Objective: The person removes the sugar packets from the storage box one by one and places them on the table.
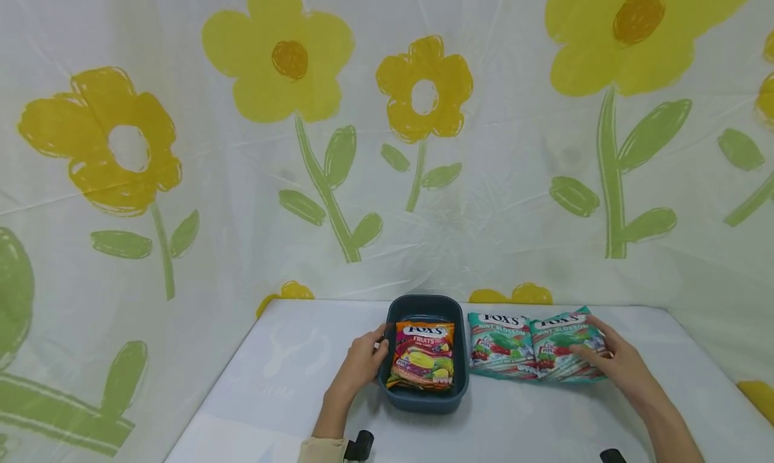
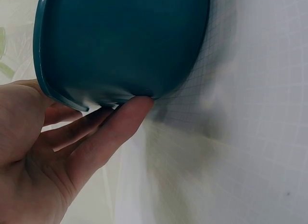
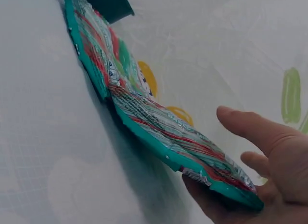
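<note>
A dark blue-green plastic bin [image 1: 424,402] stands on the table, with an orange FOX'S Fruits candy bag [image 1: 422,357] lying inside. My left hand [image 1: 365,357] grips the bin's left side; in the left wrist view its fingers [image 2: 113,135] lie against the wall and the thumb's end is hidden behind the rim. Right of the bin are two teal FOX'S Mint Blossom bags, the left one [image 1: 500,345] beside the right one [image 1: 565,349]. My right hand [image 1: 619,362] is at the right bag's outer end, fingers under it and thumb [image 3: 240,122] raised above it.
The white table [image 1: 260,382] ends at a back curtain [image 1: 484,234] printed with yellow flowers. The bin and both teal bags are close to that back edge. Dark wrist-camera mounts [image 1: 361,445] show at the bottom of the head view.
</note>
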`<state>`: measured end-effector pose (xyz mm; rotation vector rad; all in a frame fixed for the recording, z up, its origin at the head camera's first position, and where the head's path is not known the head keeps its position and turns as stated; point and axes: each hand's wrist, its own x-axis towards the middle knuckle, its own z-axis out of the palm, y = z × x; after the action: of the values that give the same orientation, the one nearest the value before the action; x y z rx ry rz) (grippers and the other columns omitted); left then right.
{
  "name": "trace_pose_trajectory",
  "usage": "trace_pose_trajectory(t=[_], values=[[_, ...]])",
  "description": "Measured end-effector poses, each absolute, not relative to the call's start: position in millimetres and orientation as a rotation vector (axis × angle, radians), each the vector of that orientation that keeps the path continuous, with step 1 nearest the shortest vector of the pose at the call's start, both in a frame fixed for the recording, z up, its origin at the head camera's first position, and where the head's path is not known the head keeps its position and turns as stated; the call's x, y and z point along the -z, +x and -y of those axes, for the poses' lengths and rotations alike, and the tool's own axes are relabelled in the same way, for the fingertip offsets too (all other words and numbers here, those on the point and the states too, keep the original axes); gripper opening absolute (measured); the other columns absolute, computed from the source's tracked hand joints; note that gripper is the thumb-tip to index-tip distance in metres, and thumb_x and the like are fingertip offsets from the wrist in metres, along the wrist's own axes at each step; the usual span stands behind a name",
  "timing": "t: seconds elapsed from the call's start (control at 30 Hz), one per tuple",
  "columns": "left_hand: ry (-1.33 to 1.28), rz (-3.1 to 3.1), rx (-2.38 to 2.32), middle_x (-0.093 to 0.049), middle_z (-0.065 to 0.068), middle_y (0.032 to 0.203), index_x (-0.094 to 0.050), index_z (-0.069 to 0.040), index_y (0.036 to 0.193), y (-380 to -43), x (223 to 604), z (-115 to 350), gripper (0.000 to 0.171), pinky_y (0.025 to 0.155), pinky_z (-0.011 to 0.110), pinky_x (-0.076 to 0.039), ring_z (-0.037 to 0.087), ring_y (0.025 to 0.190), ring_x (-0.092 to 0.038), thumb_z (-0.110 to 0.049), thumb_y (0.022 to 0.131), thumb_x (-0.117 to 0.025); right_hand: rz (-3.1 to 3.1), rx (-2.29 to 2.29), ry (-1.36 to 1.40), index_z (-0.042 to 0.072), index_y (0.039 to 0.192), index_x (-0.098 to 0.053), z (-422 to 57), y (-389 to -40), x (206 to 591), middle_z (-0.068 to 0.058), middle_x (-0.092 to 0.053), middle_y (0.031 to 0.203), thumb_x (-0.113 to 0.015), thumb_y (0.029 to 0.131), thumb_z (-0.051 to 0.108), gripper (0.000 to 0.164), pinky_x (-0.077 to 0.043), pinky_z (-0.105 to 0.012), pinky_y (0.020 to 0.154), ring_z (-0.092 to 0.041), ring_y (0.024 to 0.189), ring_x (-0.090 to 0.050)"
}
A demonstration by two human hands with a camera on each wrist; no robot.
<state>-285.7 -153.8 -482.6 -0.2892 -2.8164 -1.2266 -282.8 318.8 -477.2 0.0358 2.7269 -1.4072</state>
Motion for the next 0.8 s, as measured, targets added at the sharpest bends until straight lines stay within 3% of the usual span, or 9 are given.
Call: trace_pose_trajectory(t=[0.07, 0.17, 0.33, 0.5, 0.8], values=[[-0.288, 2.819, 1.226, -0.064, 0.019, 0.126, -0.043, 0.001, 0.146, -286.1, 481.4, 153.7, 0.049, 0.060, 0.020, -0.053, 0.015, 0.082, -0.059, -0.019, 0.102, -0.050, -2.780, 1.337, 0.002, 0.012, 0.158, 0.001, -316.5, -282.9, 474.3, -0.037, -0.025, 0.151, -0.063, 0.092, 0.048, 0.099, -0.048, -0.052, 0.093, -0.046, 0.125, -0.042], [-0.280, 2.821, 1.218, -0.064, 0.019, 0.127, -0.043, 0.001, 0.146, -286.7, 480.4, 153.8, 0.048, 0.064, 0.022, -0.055, 0.015, 0.083, -0.059, -0.019, 0.102, -0.050, -2.867, 1.206, -0.058, 0.006, 0.157, -0.001, -314.4, -283.2, 471.7, -0.045, -0.016, 0.150, -0.067, 0.089, 0.049, 0.105, -0.034, -0.074, 0.097, -0.066, 0.131, -0.023], [-0.294, 2.824, 1.211, -0.064, 0.019, 0.126, -0.044, 0.001, 0.145, -286.5, 480.5, 152.7, 0.048, 0.067, 0.022, -0.055, 0.014, 0.083, -0.059, -0.019, 0.102, -0.050, -2.972, 0.915, -0.030, 0.000, 0.155, -0.010, -316.1, -284.1, 474.2, -0.046, -0.024, 0.145, -0.068, 0.082, 0.060, 0.111, -0.036, -0.077, 0.093, -0.070, 0.125, -0.027], [-0.292, 2.823, 1.237, -0.064, 0.019, 0.126, -0.043, 0.001, 0.146, -285.4, 479.5, 150.6, 0.048, 0.060, 0.019, -0.053, 0.014, 0.082, -0.059, -0.018, 0.102, -0.049, -2.949, 0.827, -0.002, 0.002, 0.155, -0.016, -319.6, -285.5, 479.6, -0.044, -0.025, 0.145, -0.067, 0.079, 0.066, 0.111, -0.036, -0.076, 0.095, -0.068, 0.126, -0.028], [-0.264, 2.820, 1.292, -0.062, 0.020, 0.128, -0.041, 0.000, 0.147, -283.9, 479.7, 150.5, 0.049, 0.048, 0.021, -0.052, 0.015, 0.078, -0.061, -0.019, 0.103, -0.049, -2.941, 0.818, -0.010, -0.003, 0.148, -0.030, -318.8, -286.6, 483.9, -0.044, -0.026, 0.145, -0.066, 0.082, 0.063, 0.100, -0.033, -0.076, 0.098, -0.066, 0.128, -0.027]])
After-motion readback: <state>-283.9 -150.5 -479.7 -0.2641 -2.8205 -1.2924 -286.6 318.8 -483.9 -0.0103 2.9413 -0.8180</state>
